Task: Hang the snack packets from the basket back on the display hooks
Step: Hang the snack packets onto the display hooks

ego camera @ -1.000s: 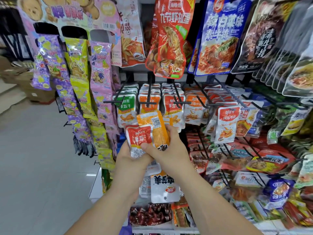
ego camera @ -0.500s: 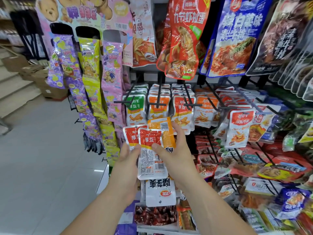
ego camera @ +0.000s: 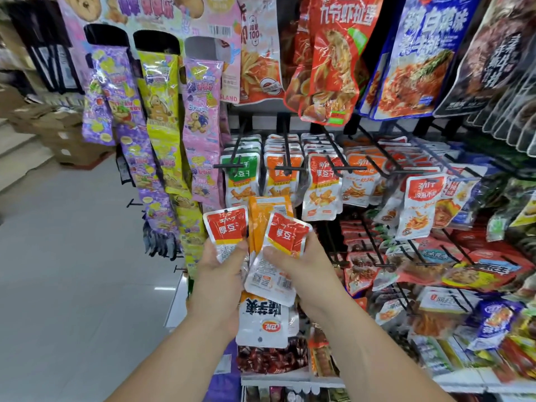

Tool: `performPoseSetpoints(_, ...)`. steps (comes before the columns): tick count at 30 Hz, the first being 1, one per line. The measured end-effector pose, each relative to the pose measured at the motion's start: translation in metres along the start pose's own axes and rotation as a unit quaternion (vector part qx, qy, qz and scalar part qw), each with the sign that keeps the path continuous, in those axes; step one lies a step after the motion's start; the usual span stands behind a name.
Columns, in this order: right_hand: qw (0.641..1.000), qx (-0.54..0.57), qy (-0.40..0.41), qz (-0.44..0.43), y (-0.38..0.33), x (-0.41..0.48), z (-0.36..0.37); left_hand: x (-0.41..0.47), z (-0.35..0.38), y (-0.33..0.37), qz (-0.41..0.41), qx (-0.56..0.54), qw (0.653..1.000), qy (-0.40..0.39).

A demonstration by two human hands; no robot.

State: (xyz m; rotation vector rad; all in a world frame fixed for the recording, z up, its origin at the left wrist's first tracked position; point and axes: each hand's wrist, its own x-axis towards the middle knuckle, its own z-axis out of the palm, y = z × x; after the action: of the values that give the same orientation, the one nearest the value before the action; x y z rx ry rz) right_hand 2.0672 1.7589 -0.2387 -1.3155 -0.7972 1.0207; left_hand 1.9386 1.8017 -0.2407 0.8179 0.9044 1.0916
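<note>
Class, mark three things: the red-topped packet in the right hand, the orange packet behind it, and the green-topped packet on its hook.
red-topped packet (ego camera: 285,235): head view, on its red panel.
orange packet (ego camera: 268,206): head view, on its upper part.
green-topped packet (ego camera: 242,171): head view, on its green band.

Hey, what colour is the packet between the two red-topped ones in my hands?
The middle packet is orange, clearest in the head view.

Pale tiled floor (ego camera: 72,271), stacked cardboard boxes (ego camera: 62,137) at far left
</note>
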Motion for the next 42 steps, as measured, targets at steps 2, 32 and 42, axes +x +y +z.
performPoseSetpoints(2,1.000,0.015,-0.010,0.017,-0.001,-0.003,-0.003,0.002,-0.001,-0.002,0.003,0.017,1.000,0.000)
performPoseSetpoints(32,0.997,0.048,0.058,0.024,0.005,-0.010,-0.044,-0.001,0.019,-0.022,0.023,0.027,0.999,0.035)
performPoseSetpoints(42,0.984,0.150,0.053,0.082,-0.017,-0.014,-0.069,-0.002,0.031,-0.024,0.064,0.081,0.994,0.027)
